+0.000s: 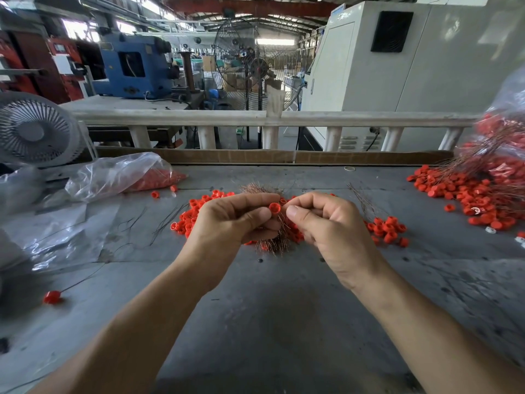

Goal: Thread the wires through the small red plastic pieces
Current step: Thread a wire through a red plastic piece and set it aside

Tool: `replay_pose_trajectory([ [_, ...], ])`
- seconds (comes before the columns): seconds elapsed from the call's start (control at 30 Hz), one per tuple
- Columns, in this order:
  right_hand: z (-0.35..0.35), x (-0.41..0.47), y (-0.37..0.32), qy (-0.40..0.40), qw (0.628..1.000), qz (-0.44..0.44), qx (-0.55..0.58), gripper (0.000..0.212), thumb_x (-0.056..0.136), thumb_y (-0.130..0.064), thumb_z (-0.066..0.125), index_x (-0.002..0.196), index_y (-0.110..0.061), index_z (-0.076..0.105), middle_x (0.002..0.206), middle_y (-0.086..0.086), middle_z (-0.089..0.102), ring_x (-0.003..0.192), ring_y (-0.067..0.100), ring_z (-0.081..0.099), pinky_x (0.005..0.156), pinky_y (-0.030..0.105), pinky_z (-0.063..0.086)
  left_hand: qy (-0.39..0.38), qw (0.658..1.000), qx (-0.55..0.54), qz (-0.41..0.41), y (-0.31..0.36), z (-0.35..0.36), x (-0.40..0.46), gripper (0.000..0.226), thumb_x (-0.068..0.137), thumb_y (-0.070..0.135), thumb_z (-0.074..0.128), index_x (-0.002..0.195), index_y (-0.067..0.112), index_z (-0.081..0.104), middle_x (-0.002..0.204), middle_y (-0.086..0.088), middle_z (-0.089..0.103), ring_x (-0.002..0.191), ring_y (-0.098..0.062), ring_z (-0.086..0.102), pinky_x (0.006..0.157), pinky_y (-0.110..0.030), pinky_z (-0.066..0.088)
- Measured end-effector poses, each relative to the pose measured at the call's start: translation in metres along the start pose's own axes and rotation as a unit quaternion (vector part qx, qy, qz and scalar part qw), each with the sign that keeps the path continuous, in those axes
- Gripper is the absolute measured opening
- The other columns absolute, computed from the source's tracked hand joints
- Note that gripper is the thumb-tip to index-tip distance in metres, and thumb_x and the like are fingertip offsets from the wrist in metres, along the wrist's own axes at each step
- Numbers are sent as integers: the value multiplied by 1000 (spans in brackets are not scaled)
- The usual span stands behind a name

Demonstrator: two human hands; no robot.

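My left hand (233, 220) pinches a small red plastic piece (274, 207) between thumb and forefinger, and also holds a bundle of thin copper-coloured wires (271, 243) that sticks out above and below the fist. My right hand (321, 220) is right beside the piece, its thumb and forefinger pinched together; whether a wire is between them is too fine to tell. Under both hands lies a heap of loose red pieces (187, 217) on the grey table (264, 308).
A big pile of red pieces with wires (477, 194) lies at the right, beside a plastic bag (502, 132) of them. At the left are a clear bag of red pieces (125, 174), loose wires (167, 223), one threaded piece (52, 297) and a fan (34, 129).
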State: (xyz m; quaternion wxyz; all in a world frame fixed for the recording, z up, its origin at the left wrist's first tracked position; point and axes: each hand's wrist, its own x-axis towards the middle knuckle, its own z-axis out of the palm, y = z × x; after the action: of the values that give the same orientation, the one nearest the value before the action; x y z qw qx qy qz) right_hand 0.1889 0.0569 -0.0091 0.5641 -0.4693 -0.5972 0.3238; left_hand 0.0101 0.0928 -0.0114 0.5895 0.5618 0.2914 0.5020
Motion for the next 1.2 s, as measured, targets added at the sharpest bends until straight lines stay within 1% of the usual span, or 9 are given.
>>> replay_pose_trajectory([
  [0.13,-1,-1,-2,-8,999,29,22,15,99,-7,59,92,-7,72,54,-3,46,47,4,38,44,12,30,-7,1000,-22,-7,0,1,0,21,77,11,70,93,17,82,85,-15,73,79,-21,73,73,-30,61],
  [0.3,-1,-1,-3,-17,998,47,50,18,101,-3,53,96,-4,71,58,1,48,42,-1,40,40,9,29,-5,999,-40,-11,0,0,1,21,77,10,70,97,10,78,86,-13,73,78,-22,72,72,-31,61],
  [0.4,0,-1,-2,-25,996,56,57,22,101,-3,51,97,-8,72,62,3,54,45,0,45,40,10,31,-6,999,-53,-7,1,0,0,18,79,10,70,94,12,79,88,-15,74,78,-23,73,71,-31,62],
  [0.57,0,0,3,-51,996,65,33,23,102,-9,52,102,-19,73,70,7,68,52,14,53,40,24,34,-10,996,-83,-16,3,0,-1,17,83,9,68,96,11,78,99,-22,75,84,-26,76,70,-29,62],
  [0.77,0,1,4,-93,992,75,36,13,99,-15,59,106,-13,70,84,12,77,62,25,69,43,29,43,-12,994,-105,-28,3,-1,0,22,85,10,65,105,2,70,104,-25,75,92,-30,76,73,-29,62],
  [0.83,-2,3,4,-78,994,81,5,14,101,-12,57,105,-15,70,86,6,78,69,24,72,46,29,46,-7,994,-101,-26,4,-1,0,28,84,11,65,109,-2,67,104,-25,75,94,-30,76,73,-28,61],
  [0.93,-16,10,8,18,990,66,-124,13,99,-19,61,96,-25,72,83,-6,77,71,12,72,52,26,49,11,994,-102,-21,4,-3,1,30,83,12,66,109,-2,67,102,-23,76,95,-31,76,73,-29,62],
  [1.07,-46,22,22,149,931,57,-329,9,86,-26,73,79,-31,73,67,-16,69,66,0,64,58,22,46,31,993,-108,-25,3,-5,3,28,82,12,67,107,-1,67,104,-25,75,95,-32,76,73,-30,62],
  [1.2,-60,24,38,116,900,107,-405,16,82,-29,77,68,-33,70,58,-16,67,57,6,63,53,24,46,29,994,-103,-25,1,-6,4,33,82,12,68,111,-4,66,104,-24,75,97,-34,75,73,-30,62],
])
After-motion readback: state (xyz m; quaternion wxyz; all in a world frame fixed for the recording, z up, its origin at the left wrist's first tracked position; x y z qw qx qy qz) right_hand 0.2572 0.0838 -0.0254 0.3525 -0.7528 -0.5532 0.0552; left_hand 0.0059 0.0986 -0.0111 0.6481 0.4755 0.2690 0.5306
